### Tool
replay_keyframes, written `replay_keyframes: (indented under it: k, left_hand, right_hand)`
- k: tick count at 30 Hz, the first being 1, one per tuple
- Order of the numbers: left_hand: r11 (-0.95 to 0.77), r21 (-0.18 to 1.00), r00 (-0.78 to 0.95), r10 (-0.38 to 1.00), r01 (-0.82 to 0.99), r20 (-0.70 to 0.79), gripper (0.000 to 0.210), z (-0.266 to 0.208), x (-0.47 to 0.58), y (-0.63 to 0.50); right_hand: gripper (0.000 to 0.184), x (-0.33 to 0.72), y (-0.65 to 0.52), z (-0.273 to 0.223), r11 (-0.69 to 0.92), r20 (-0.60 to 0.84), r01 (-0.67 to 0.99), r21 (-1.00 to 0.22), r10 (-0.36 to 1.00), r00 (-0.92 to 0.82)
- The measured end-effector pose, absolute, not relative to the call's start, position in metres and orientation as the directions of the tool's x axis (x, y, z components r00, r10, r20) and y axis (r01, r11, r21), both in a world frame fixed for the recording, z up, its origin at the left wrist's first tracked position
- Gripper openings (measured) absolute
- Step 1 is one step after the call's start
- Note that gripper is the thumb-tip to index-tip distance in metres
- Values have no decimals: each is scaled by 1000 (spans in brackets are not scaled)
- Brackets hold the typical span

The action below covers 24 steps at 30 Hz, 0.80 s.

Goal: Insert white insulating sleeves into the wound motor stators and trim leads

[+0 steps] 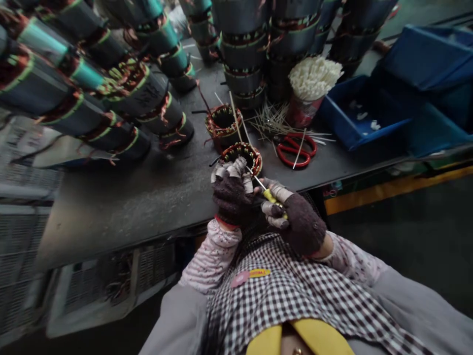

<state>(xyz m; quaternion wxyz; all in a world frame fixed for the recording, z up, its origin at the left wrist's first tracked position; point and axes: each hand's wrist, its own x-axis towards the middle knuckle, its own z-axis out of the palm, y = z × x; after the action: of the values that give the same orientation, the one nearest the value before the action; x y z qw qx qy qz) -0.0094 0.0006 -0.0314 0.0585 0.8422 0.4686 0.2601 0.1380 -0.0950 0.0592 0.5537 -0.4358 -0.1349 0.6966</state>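
Head view: looks down on a metal ring, open in the middle, lined round its rim with reddish copper wire and small pale tips. Sits close to the front edge of a dark work table, straight ahead of a checked apron. Lays the left hand over the near side of the ring, fingers bent and touching the rim (cannot tell the firmness of the hold). Clamps the right hand round the yellow handle of a screwdriver, just beside the left hand, with the thin shaft aimed at the ring's near right edge. Covers both hands in dark gloves, with pale tape wound round the fingers.

Shows a second ring just behind the first. Carries, to the right, red-handled scissors, a scatter of thin pale sticks, a red cup crammed with white sticks, and a blue bin with a few white bits inside. Rises at the back and left into tall stacks of similar rings. Drops, lower left, to grey crates, and at right to a dark floor with a yellow stripe.
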Motion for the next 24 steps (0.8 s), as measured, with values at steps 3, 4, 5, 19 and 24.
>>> replay_keyframes:
  k: [3, 4, 5, 19, 24]
  left_hand:
    - [-564, 331, 365, 783, 756, 503, 45, -14, -12, 3]
    - [-577, 342, 360, 773, 742, 522, 43, -8, -13, 3]
    - [-590, 356, 358, 764, 724, 537, 41, -2, -14, 3]
    - [-532, 448, 473, 846, 719, 246, 55, 50, -31, 29]
    - [-543, 447, 489, 839, 711, 240, 42, 48, -28, 30]
  right_hand:
    - [32, 175, -105, 56, -360, -374, -243, -901, 927, 16]
    - [30, 192, -107, 55, -294, -295, -31, -955, 952, 83]
    - [28, 210, -108, 54, -216, -181, 199, -956, 967, 179]
    - [48, 274, -8, 44, -466, 167, 854, -232, 846, 507]
    - [45, 289, 40, 49, -502, -18, 784, -366, 846, 533]
